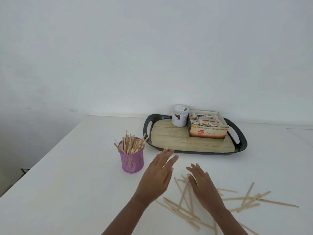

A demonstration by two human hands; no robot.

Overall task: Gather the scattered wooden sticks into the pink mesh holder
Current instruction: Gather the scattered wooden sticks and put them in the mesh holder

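Smooth white table (67, 192), flat wooden sticks (245, 199), pink mesh holder (133, 161), open hands

Here's the counter (76, 192): the mesh holder (133, 162) stands left of centre, with a bundle of wooden sticks (131, 145) upright in it. Just behind it and to the right sits the tray (169, 134), carrying a jar (179, 117) at the back and the ginger tea box (207, 132) on the jar's right. Nearer the person, scattered sticks (240, 198) lie crisscrossed, right of the holder. The left hand (156, 175) hovers between holder and pile, and the right hand (205, 185) is over the pile.
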